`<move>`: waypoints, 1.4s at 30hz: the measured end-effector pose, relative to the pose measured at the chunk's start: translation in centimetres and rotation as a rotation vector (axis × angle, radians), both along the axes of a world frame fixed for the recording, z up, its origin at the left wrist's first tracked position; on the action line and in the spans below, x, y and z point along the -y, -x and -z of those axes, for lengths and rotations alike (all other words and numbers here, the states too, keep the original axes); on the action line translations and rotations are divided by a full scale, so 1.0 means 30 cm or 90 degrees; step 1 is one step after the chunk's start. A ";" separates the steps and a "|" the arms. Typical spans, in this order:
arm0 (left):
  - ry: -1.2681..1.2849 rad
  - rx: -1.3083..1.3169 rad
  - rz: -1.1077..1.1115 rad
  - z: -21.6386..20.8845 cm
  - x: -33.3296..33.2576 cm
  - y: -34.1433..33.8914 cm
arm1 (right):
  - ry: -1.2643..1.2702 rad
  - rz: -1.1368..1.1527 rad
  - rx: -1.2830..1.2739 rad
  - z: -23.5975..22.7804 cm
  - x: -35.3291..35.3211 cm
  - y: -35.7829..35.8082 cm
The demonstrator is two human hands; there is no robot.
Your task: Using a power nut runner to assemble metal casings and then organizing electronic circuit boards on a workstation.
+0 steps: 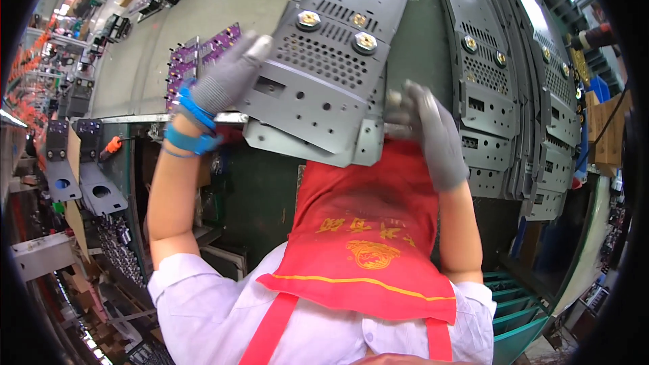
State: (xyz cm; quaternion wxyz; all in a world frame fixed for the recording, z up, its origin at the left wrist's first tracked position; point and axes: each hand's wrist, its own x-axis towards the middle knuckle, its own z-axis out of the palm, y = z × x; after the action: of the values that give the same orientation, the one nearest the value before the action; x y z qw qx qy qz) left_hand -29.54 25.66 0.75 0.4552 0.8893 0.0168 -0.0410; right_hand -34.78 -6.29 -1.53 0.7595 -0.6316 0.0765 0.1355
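A grey perforated metal panel (297, 105) lies tilted over another metal plate (368, 145) at the near table edge. Two hex-shaped metal fittings (365, 42) with brassy centres stand on its upper part. My left hand (233, 71), in a grey glove with a blue band at the wrist, rests against the panel's left edge with fingers stretched out; part of its grip is hidden. At the right, my right hand (433, 128), also gloved in grey, is raised beside the panel's right edge, fingers apart and slightly blurred, with nothing seen in it.
Stacks of similar metal panels (483, 81) stand to my right, overhanging the front edge. A purple circuit board (181, 71) lies on the green table (145, 61) behind my left hand. An orange-handled tool (111, 147) hangs at the left, and a dark-handled tool (595, 37) is at the far right.
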 end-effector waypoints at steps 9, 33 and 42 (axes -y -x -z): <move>0.294 -0.015 0.081 0.070 0.100 0.097 | 0.513 0.060 0.266 0.103 -0.142 -0.315; 0.428 -0.161 -0.139 -0.034 0.575 0.070 | -0.129 -0.045 -0.139 -0.078 0.202 -0.341; 0.708 -0.127 0.102 0.113 0.663 0.155 | -0.024 0.062 -0.074 -0.193 0.308 -0.145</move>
State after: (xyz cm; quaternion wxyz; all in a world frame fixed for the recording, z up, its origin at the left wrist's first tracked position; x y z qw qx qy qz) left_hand -34.20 5.77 -2.63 0.8463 0.5065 -0.0319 -0.1618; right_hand -30.42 -15.52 4.25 0.7711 -0.6039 0.1488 0.1362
